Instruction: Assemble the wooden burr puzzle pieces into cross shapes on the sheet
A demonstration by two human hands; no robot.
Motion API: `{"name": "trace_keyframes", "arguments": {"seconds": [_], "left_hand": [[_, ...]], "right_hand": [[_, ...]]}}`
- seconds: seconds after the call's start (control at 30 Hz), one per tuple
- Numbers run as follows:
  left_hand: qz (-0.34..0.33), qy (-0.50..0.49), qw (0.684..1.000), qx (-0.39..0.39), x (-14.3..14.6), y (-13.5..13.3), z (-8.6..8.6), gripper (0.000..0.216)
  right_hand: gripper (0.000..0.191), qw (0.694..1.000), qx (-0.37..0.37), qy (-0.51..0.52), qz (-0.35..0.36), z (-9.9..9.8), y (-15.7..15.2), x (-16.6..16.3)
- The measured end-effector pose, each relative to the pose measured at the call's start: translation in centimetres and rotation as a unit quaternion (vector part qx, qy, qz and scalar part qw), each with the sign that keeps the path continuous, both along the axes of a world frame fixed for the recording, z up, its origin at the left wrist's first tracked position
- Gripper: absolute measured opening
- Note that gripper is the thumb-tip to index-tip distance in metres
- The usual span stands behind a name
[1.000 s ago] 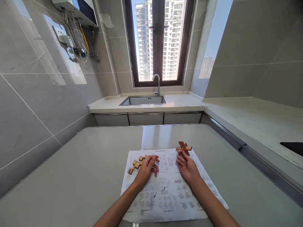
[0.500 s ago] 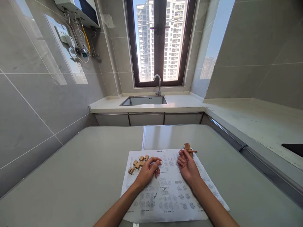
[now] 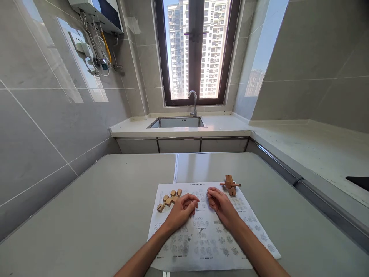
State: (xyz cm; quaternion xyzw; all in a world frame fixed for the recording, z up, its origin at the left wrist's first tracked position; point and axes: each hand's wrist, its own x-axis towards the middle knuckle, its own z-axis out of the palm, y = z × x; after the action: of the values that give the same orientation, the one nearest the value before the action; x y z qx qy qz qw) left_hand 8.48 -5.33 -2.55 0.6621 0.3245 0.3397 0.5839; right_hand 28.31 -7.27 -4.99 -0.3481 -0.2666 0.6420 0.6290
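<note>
My left hand [image 3: 182, 211] rests on the printed sheet [image 3: 207, 240], fingers loosely bent and a little apart, with nothing seen in it. Just to its left lie several small light wooden cubes [image 3: 168, 201], and the nearest partly disappear behind the knuckles. The cube at the lower left bears a dark mark. My right hand [image 3: 221, 204] is over the sheet too, its fingers loosely curled toward the left hand; no object shows in it. Beyond the right hand, at the sheet's upper right edge, stands a cross-shaped piece of brown interlocking wooden sticks [image 3: 230, 185], touched by neither hand.
The sheet lies on a pale table [image 3: 95, 215] with a seam down its middle. Behind it is a counter with a metal sink [image 3: 176, 122] and a tap [image 3: 194, 103]. A lower white counter [image 3: 311, 142] runs along the right, with a dark object [image 3: 357, 182] at its edge.
My right hand has drawn away from the brown wooden cross, moving left toward my left hand. The cross now shows whole. My left hand and the cubes have barely moved.
</note>
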Motion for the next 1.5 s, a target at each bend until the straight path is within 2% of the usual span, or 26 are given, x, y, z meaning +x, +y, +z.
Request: {"name": "trace_keyframes", "arguments": {"seconds": [0.07, 0.17, 0.27, 0.37, 0.47, 0.6, 0.73, 0.83, 0.9, 1.0, 1.1, 1.17, 1.3, 1.43, 1.5], "left_hand": [[0.033, -0.008, 0.999, 0.016, -0.3, 0.3, 0.4, 0.03], [0.128, 0.005, 0.989, 0.077, -1.6, 1.5, 1.1, 0.03], [0.223, 0.112, 0.954, 0.166, -3.4, 3.1, 1.9, 0.032], [0.256, 0.176, 0.925, 0.217, -4.9, 4.4, 2.3, 0.034], [0.242, 0.188, 0.932, 0.192, -5.5, 5.0, 2.3, 0.043], [0.198, 0.153, 0.961, 0.121, -5.1, 4.7, 1.8, 0.053], [0.15, 0.059, 0.987, 0.006, -3.7, 3.9, 0.4, 0.059], [0.101, -0.018, 0.994, -0.029, -2.4, 3.2, -0.6, 0.065], [0.074, -0.032, 0.997, -0.013, -1.9, 2.7, -0.7, 0.063], [0.053, 0.046, 0.996, 0.047, -2.0, 2.3, -0.1, 0.047], [0.076, 0.137, 0.975, 0.158, -3.0, 2.5, 1.0, 0.036], [0.076, 0.174, 0.959, 0.209, -3.8, 2.8, 1.6, 0.027], [0.056, 0.238, 0.942, 0.231, -5.3, 3.5, 2.4, 0.025], [-0.009, 0.265, 0.945, 0.192, -6.6, 3.8, 2.8, 0.027], [-0.038, 0.272, 0.943, 0.188, -7.0, 3.9, 3.0, 0.042]], "right_hand": [[0.028, 1.0, -0.005, -0.016, 0.005, 0.0, -0.1, -0.1], [0.03, 0.999, -0.011, -0.031, 0.011, 0.2, -0.1, -0.1], [0.03, 0.999, -0.014, -0.042, 0.018, 0.3, -0.1, -0.2], [0.03, 0.998, -0.019, -0.051, 0.026, 0.3, -0.1, -0.2], [0.03, 0.997, -0.024, -0.064, 0.029, 0.3, -0.2, -0.2], [0.03, 0.996, -0.022, -0.08, 0.034, 0.6, -0.3, -0.3], [0.029, 0.992, -0.016, -0.116, 0.041, 0.7, -0.5, -0.5], [0.028, 0.982, 0.006, -0.187, 0.036, 0.5, -0.6, -0.9], [0.026, 0.963, 0.042, -0.266, 0.012, 0.4, -0.6, -1.2], [0.018, 0.907, 0.103, -0.407, -0.035, 0.4, -0.9, -1.6], [0.019, 0.846, 0.162, -0.505, -0.051, 0.5, -1.4, -1.9], [0.028, 0.82, 0.2, -0.534, -0.04, 0.3, -1.7, -2.1], [0.039, 0.788, 0.233, -0.57, -0.003, -0.3, -2.0, -2.3], [0.033, 0.777, 0.232, -0.586, 0.002, -0.8, -1.8, -2.3], [0.029, 0.777, 0.224, -0.588, -0.005, -0.9, -1.7, -2.2]]}}
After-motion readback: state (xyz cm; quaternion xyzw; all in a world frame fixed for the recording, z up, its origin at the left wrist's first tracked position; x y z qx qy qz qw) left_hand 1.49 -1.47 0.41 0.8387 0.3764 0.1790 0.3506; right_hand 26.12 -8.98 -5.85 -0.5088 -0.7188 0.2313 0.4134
